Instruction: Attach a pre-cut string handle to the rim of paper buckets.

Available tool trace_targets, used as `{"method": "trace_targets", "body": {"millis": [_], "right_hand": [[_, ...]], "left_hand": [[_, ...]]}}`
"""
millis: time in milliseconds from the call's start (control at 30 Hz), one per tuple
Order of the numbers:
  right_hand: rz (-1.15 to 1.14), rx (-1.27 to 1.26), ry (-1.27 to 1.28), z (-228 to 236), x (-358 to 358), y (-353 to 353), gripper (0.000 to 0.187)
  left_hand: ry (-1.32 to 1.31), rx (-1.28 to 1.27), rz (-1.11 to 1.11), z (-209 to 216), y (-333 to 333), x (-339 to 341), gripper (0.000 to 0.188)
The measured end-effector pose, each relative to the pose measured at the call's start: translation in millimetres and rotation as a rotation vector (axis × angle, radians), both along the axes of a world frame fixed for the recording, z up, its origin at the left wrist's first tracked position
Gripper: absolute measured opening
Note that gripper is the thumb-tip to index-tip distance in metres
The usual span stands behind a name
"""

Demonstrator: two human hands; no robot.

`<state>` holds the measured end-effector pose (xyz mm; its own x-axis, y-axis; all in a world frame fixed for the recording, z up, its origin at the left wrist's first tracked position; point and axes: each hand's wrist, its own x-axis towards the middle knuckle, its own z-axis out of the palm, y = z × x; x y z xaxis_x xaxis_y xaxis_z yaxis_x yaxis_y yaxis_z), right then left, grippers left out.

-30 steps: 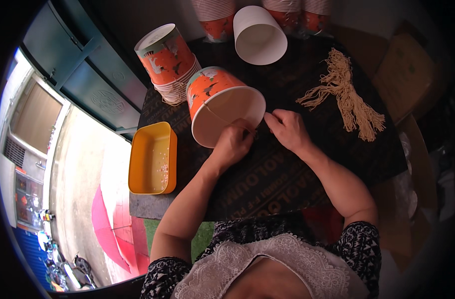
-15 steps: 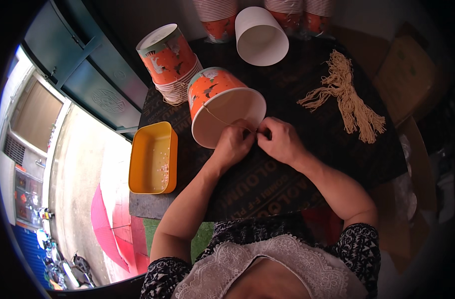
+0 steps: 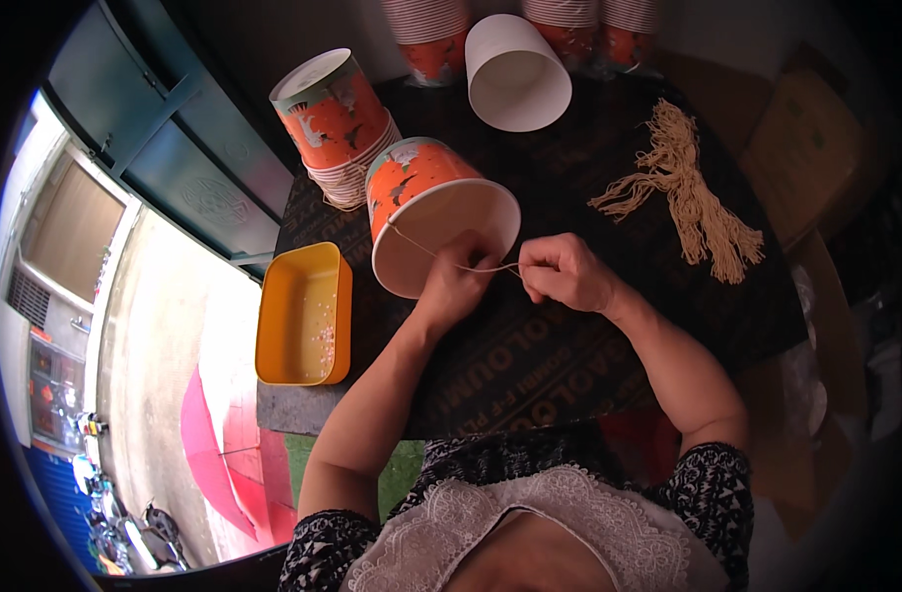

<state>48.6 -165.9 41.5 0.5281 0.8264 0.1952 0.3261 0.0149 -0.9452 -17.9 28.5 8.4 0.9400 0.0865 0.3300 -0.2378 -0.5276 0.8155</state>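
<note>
An orange patterned paper bucket (image 3: 412, 182) lies tipped on the table, its white mouth facing me. A thin beige cord (image 3: 409, 238) runs from the left of its rim across the mouth to my hands. My left hand (image 3: 456, 286) is at the lower right of the rim, closed on the cord, its fingertips partly hidden inside the mouth. Just to the right, my right hand (image 3: 569, 275) pinches the cord's end and holds it taut, apart from the bucket.
A stack of orange buckets (image 3: 333, 123) stands at the back left, a white bucket (image 3: 518, 74) lies behind. On the right is a bundle of beige cords (image 3: 690, 187). A yellow bin (image 3: 291, 316) with small pale bits sits at the table's left edge. More bucket stacks (image 3: 429, 39) line the back.
My right hand has moved right, away from my left, drawing the cord out between them. The bucket has shifted slightly left and down.
</note>
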Motion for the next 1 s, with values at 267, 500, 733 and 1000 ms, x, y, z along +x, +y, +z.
{"method": "trace_targets", "body": {"millis": [267,500,733,1000], "right_hand": [[-0.368,0.153,-0.188,-4,1,5,0.029],[-0.515,0.036,0.315,-3,-15,17,0.022],[-0.382,0.08,0.574,-1,-24,20,0.04],[-0.427,0.041,0.539,-11,-19,21,0.033]], "left_hand": [[0.081,-0.158,-0.034,0,0,1,0.01],[0.096,-0.131,-0.014,0,-4,-1,0.011],[0.116,-0.232,-0.019,9,-16,-1,0.011],[0.136,-0.299,-0.055,4,-20,-2,0.012]]}}
